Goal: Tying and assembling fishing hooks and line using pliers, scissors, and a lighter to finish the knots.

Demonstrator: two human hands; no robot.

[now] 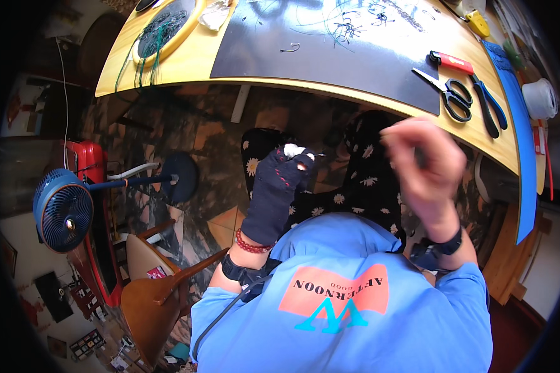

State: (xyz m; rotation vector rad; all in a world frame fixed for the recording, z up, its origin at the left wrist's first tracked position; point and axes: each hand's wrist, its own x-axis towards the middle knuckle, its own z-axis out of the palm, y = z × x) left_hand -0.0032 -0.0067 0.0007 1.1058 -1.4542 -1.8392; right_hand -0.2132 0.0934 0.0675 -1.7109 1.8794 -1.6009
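My left hand (274, 189) is in front of the table edge, above my lap. It wears a dark glove, with white wrapping at the fingertips. Its fingers are closed, and a tiny dark thin bit pokes out at their tips, too small to name. To the right, my bare right hand (426, 161) is raised near the table's front edge, somewhat blurred. Thumb and forefinger come together there in a pinch; whatever they may hold cannot be made out. Scissors (451, 96) with black handles lie on the table beyond this hand, beside dark-handled pliers (486, 105) and a red lighter (452, 62).
A dark mat (317, 62) covers much of the wooden table (196, 62), with small dark tangles (348, 28) and a hook-shaped piece (290, 48) on it. A yellow-rimmed tray (196, 18) holds dark pieces with green strands. A blue fan (63, 210) and wooden chair (146, 311) stand left.
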